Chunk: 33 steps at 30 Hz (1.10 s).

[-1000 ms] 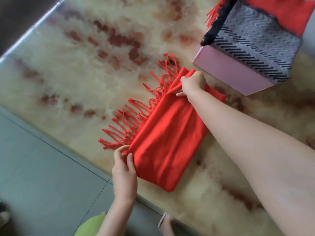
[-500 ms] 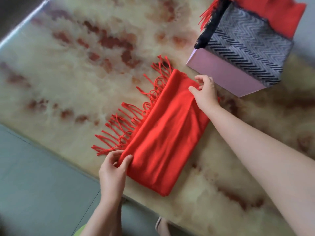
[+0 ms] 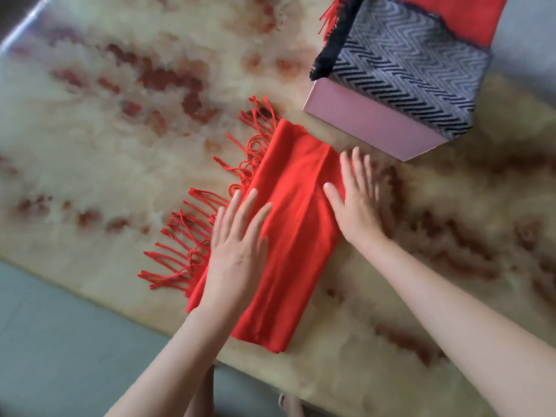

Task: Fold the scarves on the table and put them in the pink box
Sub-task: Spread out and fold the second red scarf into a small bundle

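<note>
A red scarf point(image 3: 296, 236) lies folded into a long strip on the marbled table point(image 3: 120, 130), its fringe point(image 3: 204, 224) spread out to the left. My left hand point(image 3: 240, 245) lies flat on the strip's left side, fingers straight. My right hand point(image 3: 356, 200) lies flat on the strip's right edge, fingers spread and partly on the table. The pink box point(image 3: 370, 127) stands just beyond the scarf at the upper right. A black-and-grey zigzag scarf point(image 3: 403, 73) lies in it and hangs over its rim, with another red scarf point(image 3: 469, 16) behind.
The table's near edge runs diagonally from lower left to bottom right, with grey floor tiles point(image 3: 60, 341) below it. Bare tabletop stretches to the left and to the right of the folded scarf. The box's front corner sits close to my right fingertips.
Both hands have let go of the scarf's corners and now lie flat on it. My left hand moved up onto the cloth; my right hand moved down along the right edge.
</note>
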Each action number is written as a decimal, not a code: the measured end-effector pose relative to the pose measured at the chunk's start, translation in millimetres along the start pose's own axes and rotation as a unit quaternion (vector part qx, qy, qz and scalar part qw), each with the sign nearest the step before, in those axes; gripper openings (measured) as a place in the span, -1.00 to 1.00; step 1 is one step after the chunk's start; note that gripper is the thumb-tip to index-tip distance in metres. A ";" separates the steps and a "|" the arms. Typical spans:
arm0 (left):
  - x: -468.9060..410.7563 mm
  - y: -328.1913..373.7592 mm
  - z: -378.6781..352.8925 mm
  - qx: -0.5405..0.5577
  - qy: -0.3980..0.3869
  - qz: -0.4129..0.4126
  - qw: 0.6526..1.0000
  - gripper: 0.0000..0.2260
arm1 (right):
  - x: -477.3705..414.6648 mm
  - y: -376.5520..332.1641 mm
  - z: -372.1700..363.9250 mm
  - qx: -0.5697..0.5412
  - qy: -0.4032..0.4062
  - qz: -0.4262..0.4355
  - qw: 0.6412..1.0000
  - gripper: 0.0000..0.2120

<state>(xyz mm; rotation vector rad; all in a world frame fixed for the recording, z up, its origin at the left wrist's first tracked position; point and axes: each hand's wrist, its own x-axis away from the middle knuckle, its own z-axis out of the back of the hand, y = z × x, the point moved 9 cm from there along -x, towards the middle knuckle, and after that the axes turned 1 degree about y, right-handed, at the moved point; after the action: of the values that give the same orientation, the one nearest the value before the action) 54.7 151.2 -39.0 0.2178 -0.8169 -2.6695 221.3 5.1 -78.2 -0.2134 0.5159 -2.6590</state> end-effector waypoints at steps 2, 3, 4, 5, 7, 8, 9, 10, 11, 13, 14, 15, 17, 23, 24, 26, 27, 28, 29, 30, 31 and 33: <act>-14.2 14.3 -38.2 -0.052 -0.084 -0.088 0.991 -0.50 | 20.1 -13.8 -19.2 0.033 -0.052 0.054 0.997 -0.32; -18.9 9.9 -55.5 -0.090 -0.116 -0.111 0.983 -0.48 | 26.6 -15.0 -29.9 0.047 -0.074 0.059 0.994 -0.30; -23.3 -0.5 -69.3 -0.129 -0.140 -0.124 0.974 -0.45 | 30.5 -14.0 -40.3 0.065 -0.092 0.056 0.992 -0.28; -26.0 -12.8 -79.7 -0.162 -0.160 -0.133 0.965 -0.42 | 32.1 -10.8 -49.0 0.089 -0.102 0.051 0.989 -0.26; -26.7 -29.7 -90.5 -0.199 -0.180 -0.148 0.952 -0.40 | 32.1 -5.1 -56.8 0.130 -0.096 0.045 0.986 -0.24; -27.0 -32.4 -91.1 -0.204 -0.177 -0.150 0.951 -0.40 | 30.7 -3.3 -58.0 0.138 -0.094 0.041 0.985 -0.24; -27.5 -31.3 -89.7 -0.203 -0.172 -0.151 0.952 -0.39 | 29.9 -2.9 -58.0 0.138 -0.099 0.039 0.985 -0.23; -27.5 -27.8 -87.0 -0.200 -0.165 -0.152 0.954 -0.39 | 30.4 -5.0 -56.0 0.133 -0.106 0.044 0.984 -0.22; -28.3 -24.2 -84.5 -0.200 -0.157 -0.153 0.955 -0.39 | 31.0 -8.3 -52.3 0.126 -0.109 0.054 0.985 -0.22; -31.9 -20.4 -78.0 -0.201 -0.139 -0.149 0.958 -0.39 | 35.2 -17.2 -42.8 0.114 -0.104 0.092 0.984 -0.22; -34.0 -21.9 -75.3 -0.202 -0.137 -0.146 0.959 -0.40 | 39.3 -20.9 -40.1 0.113 -0.104 0.113 0.982 -0.22; -35.7 -25.6 -72.7 -0.206 -0.137 -0.146 0.958 -0.40 | 44.3 -23.0 -41.5 0.115 -0.110 0.127 0.979 -0.23; -34.6 -35.7 -73.1 -0.219 -0.153 -0.148 0.952 -0.40 | 54.1 -21.4 -53.3 0.118 -0.134 0.123 0.976 -0.20; -27.1 -30.9 -60.9 -0.218 -0.167 -0.129 0.953 -0.37 | 65.8 -24.4 -51.6 0.100 -0.128 0.080 0.983 -0.17; -19.5 -25.4 -53.8 -0.200 -0.166 -0.138 0.956 -0.37 | 74.5 -30.4 -46.5 0.082 -0.117 0.088 0.986 -0.17; 6.7 -16.3 -40.9 -0.187 -0.178 -0.180 0.949 -0.38 | 103.9 -45.6 -41.1 0.049 -0.107 0.108 0.987 -0.17; 22.5 -17.0 -36.7 -0.191 -0.190 -0.204 0.941 -0.39 | 121.8 -51.4 -43.1 0.043 -0.111 0.116 0.986 -0.16; 38.3 -23.1 -35.1 -0.200 -0.205 -0.221 0.932 -0.39 | 139.8 -54.2 -48.4 0.044 -0.119 0.117 0.985 -0.16; 52.1 -32.7 -35.7 -0.212 -0.222 -0.230 0.924 -0.39 | 156.0 -54.3 -55.7 0.050 -0.132 0.111 0.984 -0.15; 62.0 -43.3 -36.7 -0.224 -0.238 -0.235 0.916 -0.40 | 168.7 -52.7 -63.8 0.058 -0.144 0.100 0.983 -0.14; 67.3 -53.4 -38.3 -0.234 -0.250 -0.234 0.910 -0.40 | 176.3 -50.1 -70.9 0.063 -0.152 0.088 0.982 -0.14; 68.0 -63.6 -40.7 -0.235 -0.271 -0.225 0.906 -0.40 | 181.3 -45.9 -78.2 0.057 -0.164 0.064 0.983 -0.14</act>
<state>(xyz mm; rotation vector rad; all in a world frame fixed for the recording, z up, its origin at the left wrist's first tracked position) -16.3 155.0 -111.6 -0.5452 -0.2324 -3.3238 23.4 -9.2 -119.9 -0.5533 0.2614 -2.4507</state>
